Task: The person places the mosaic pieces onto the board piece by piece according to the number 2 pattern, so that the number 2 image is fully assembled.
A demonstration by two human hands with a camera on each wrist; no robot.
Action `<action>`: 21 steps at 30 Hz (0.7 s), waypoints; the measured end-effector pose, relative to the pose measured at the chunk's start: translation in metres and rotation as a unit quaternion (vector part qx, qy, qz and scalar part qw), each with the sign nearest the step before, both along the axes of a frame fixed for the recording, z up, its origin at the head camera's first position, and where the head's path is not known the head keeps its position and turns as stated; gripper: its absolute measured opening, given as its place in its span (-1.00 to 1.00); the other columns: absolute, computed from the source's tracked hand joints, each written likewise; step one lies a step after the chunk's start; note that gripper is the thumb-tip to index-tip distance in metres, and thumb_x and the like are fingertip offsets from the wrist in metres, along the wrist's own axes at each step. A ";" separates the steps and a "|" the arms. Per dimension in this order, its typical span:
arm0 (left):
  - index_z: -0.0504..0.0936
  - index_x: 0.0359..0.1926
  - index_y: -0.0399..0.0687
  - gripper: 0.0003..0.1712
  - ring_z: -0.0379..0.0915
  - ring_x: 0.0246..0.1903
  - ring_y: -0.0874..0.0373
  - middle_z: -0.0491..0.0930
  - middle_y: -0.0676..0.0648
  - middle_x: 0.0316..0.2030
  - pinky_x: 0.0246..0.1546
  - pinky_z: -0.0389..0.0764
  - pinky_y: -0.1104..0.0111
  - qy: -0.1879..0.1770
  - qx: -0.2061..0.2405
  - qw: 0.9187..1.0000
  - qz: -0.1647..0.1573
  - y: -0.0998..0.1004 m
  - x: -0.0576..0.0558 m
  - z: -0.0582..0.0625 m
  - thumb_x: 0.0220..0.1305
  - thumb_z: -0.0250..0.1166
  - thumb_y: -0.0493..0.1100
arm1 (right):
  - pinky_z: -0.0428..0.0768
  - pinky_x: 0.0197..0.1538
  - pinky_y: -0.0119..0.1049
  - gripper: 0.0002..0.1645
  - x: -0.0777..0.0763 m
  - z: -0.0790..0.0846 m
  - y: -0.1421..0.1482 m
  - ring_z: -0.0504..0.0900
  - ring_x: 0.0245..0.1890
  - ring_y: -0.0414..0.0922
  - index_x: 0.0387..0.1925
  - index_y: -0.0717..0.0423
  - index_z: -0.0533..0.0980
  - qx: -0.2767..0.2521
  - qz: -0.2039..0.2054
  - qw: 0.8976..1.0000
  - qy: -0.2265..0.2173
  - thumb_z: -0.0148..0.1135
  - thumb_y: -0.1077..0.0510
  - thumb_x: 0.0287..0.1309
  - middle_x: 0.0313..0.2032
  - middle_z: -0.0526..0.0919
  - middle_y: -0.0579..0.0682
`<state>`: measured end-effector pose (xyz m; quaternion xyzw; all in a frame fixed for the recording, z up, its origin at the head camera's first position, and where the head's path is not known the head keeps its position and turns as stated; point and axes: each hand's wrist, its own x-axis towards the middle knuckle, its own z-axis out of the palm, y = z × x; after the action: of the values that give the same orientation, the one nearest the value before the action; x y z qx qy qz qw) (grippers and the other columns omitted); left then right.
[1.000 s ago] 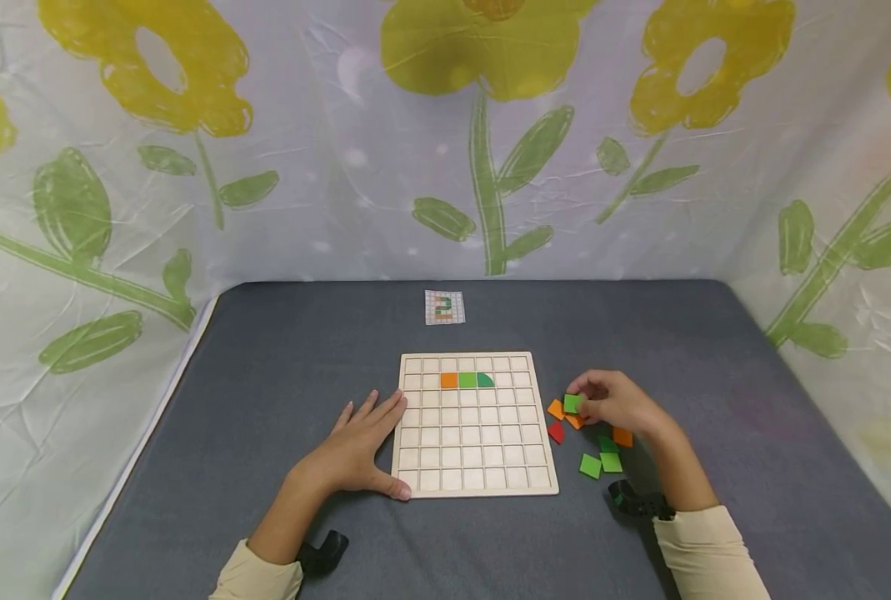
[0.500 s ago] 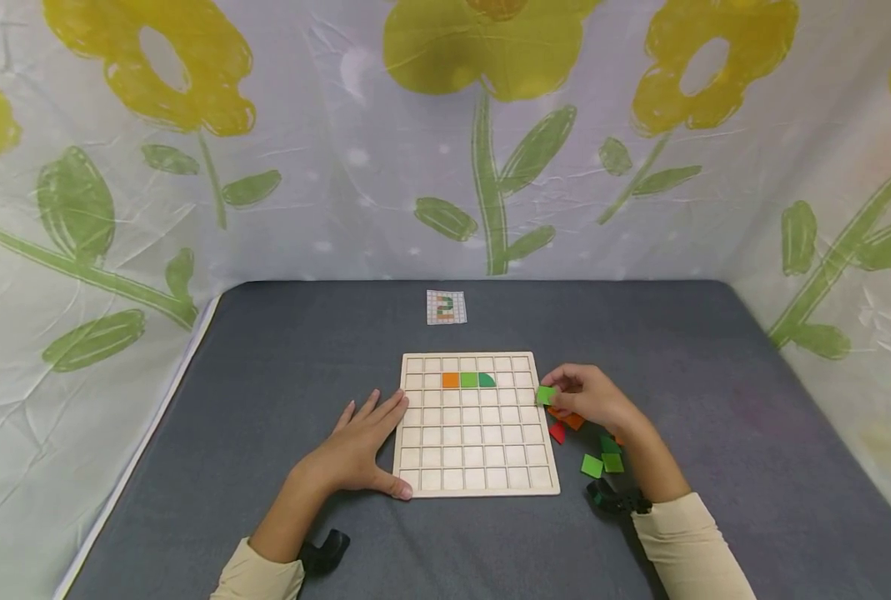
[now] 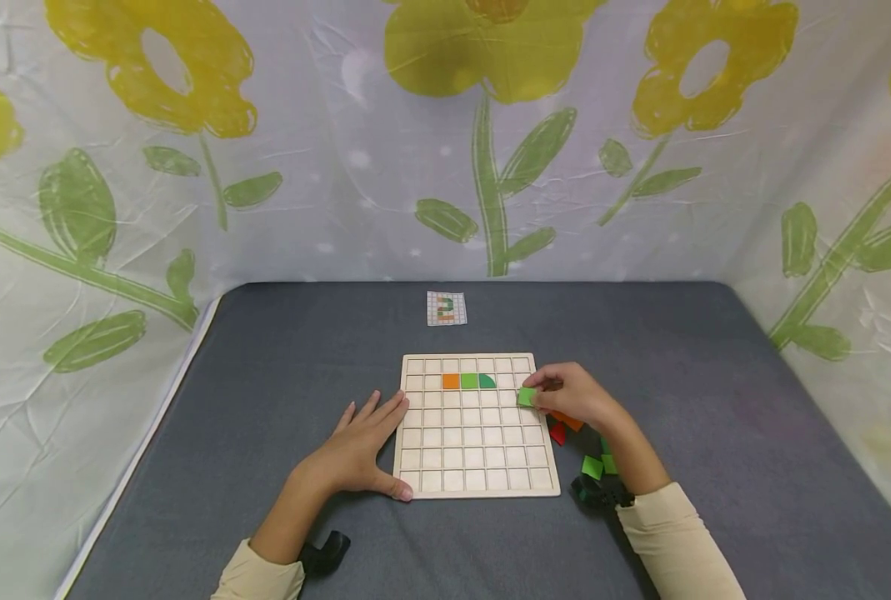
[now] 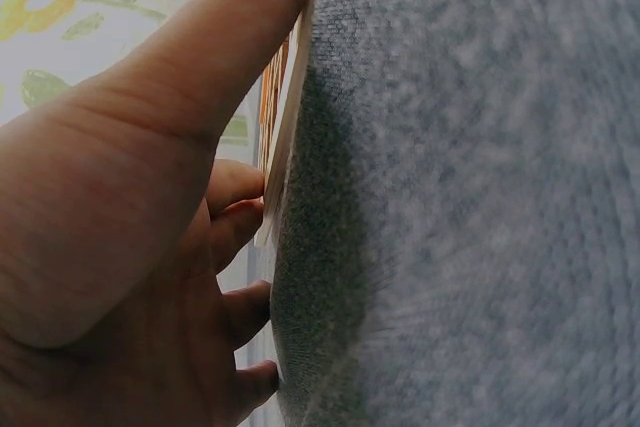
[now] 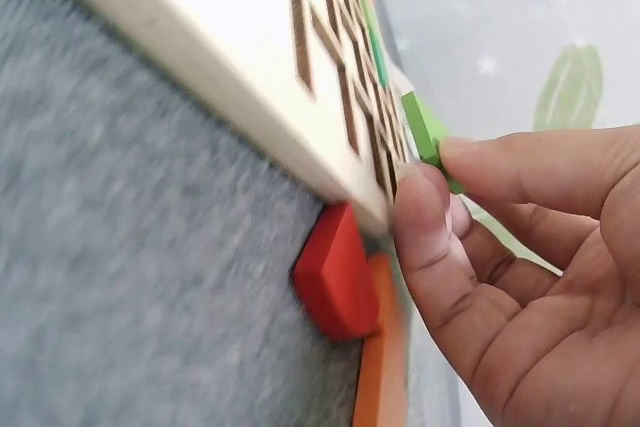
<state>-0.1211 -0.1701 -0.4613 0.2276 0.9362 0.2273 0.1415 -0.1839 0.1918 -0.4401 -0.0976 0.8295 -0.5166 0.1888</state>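
Bright green square tile (image 3: 526,397), flat and smooth-faced with a clean straight edge, is held over the right part of a pale wooden board (image 3: 473,457); whether it touches the wood is hard to tell. The right hand (image 3: 573,393) pinches it between thumb and fingertips. The left hand (image 3: 357,454) lies with fingers spread, thumb on the board's lower left corner. Raised wooden ridges divide the board into square cells. In its second row sit an orange square tile (image 3: 451,381), a light green square tile (image 3: 469,381) and a dark green quarter-round tile (image 3: 487,382), side by side. Just beside the board's right edge lies a glossy red angular tile (image 5: 338,277), next to an orange piece (image 5: 380,377). Woven grey cloth (image 3: 302,350) covers the table. Beyond the board, a small paper card (image 3: 446,308) shows a coloured figure on a grid, apparently a "2".
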 end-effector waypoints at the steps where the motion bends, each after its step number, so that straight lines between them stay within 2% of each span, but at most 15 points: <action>1: 0.07 0.58 -0.13 0.57 -0.28 0.53 -0.23 0.00 -0.10 0.55 0.40 -0.29 -0.25 0.001 0.000 1.000 0.001 0.000 0.000 0.000 -0.36 0.57 0.50 | 0.68 -0.23 -0.17 -0.77 -0.001 0.001 -0.002 0.64 -0.37 -0.04 -0.10 0.40 0.63 0.002 0.001 1.000 0.002 0.23 0.42 0.20 -0.31 0.60 0.12; 8: 0.07 0.57 -0.13 0.57 -0.28 0.53 -0.23 0.00 -0.10 0.56 0.40 -0.28 -0.25 0.006 -0.007 1.000 0.002 0.000 0.000 0.000 -0.37 0.57 0.50 | 0.58 -0.23 -0.22 -0.79 -0.008 0.003 -0.016 0.53 -0.30 -0.05 -0.12 0.37 0.61 0.022 0.026 0.999 0.042 0.29 0.42 0.18 -0.30 0.59 0.08; 16: 0.07 0.57 -0.15 0.55 -0.27 0.52 -0.24 0.00 -0.11 0.55 0.40 -0.26 -0.25 0.006 -0.004 1.000 -0.002 0.000 0.002 0.002 -0.34 0.58 0.48 | 0.68 -0.23 -0.18 -0.85 -0.013 0.005 -0.036 0.59 -0.33 -0.05 -0.20 0.36 0.61 0.005 0.025 1.000 0.009 0.30 0.45 0.16 -0.31 0.58 0.11; 21: 0.07 0.57 -0.15 0.55 -0.27 0.52 -0.24 0.00 -0.11 0.55 0.39 -0.26 -0.26 0.006 -0.002 1.000 -0.004 0.000 0.002 0.003 -0.33 0.58 0.47 | 0.65 -0.25 -0.20 -0.86 -0.017 0.003 -0.047 0.59 -0.33 -0.07 -0.21 0.33 0.64 0.037 0.036 0.998 0.031 0.32 0.44 0.15 -0.32 0.61 0.07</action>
<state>-0.1194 -0.1697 -0.4583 0.2322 0.9367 0.2232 0.1377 -0.2007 0.1448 -0.4375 -0.1362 0.8493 -0.4755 0.1846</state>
